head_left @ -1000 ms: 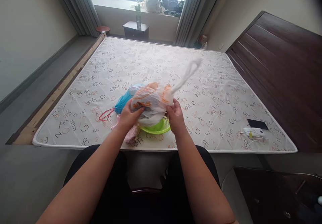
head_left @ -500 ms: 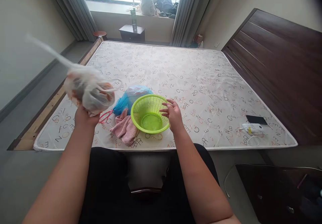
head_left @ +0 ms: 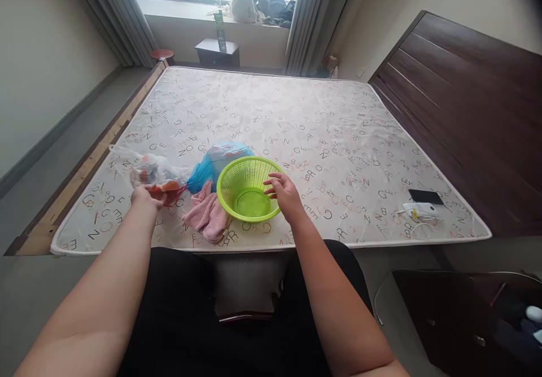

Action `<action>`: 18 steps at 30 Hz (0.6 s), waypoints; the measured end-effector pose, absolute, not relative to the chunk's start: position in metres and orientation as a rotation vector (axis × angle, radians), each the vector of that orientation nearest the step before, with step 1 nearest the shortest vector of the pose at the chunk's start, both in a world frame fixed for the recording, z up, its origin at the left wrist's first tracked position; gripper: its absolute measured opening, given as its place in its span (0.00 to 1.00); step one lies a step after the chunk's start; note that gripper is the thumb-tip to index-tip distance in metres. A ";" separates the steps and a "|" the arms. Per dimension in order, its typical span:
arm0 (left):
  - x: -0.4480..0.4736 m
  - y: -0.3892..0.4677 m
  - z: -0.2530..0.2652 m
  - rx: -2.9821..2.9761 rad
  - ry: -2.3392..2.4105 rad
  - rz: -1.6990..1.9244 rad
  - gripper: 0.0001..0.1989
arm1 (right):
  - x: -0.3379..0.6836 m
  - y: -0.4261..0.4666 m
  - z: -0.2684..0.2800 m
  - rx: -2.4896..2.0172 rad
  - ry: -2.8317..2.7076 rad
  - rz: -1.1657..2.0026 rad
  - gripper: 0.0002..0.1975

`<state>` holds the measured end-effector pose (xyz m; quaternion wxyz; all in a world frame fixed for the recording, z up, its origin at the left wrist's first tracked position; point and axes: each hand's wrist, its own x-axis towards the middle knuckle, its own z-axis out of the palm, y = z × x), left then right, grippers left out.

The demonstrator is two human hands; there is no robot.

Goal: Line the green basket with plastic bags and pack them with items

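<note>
My left hand (head_left: 145, 197) is closed on the near side of a clear plastic bag (head_left: 158, 171), its fingers partly hidden by it. Orange and dark items, too blurred to name, show through the film. The bag is low at the left of the mattress. My right hand (head_left: 285, 194) is open, fingers apart, over the right rim of a green plastic basket (head_left: 253, 199) with nothing inside. Left of the basket lies a crumpled pink towel (head_left: 207, 214). Behind the towel is a blue plastic bag (head_left: 220, 162) with red drawstrings.
Everything by my hands lies on a letter-printed mattress (head_left: 271, 106). Toward its right corner are a black phone (head_left: 425, 197) and a white device with a cable (head_left: 419, 211). A dark wooden headboard (head_left: 461, 106) rises on the right. Beyond the far edge stands a small nightstand (head_left: 217, 52).
My left hand has lowered the clear bag from the air to the mattress, and the bag's trailing handles have dropped. My right hand stays by the basket's right rim.
</note>
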<state>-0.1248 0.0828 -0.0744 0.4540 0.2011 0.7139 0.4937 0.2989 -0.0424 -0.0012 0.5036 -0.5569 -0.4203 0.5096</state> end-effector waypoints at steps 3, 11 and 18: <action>-0.114 0.082 -0.086 0.431 1.864 1.070 0.12 | 0.298 -0.042 -0.004 -1.364 -1.061 1.224 0.15; -0.069 0.078 -0.109 1.197 1.743 0.460 0.20 | 0.292 -0.037 -0.012 -1.374 -1.186 1.191 0.15; -0.060 0.082 -0.136 1.672 1.707 -0.013 0.37 | 0.289 -0.036 -0.020 -1.388 -1.254 1.187 0.14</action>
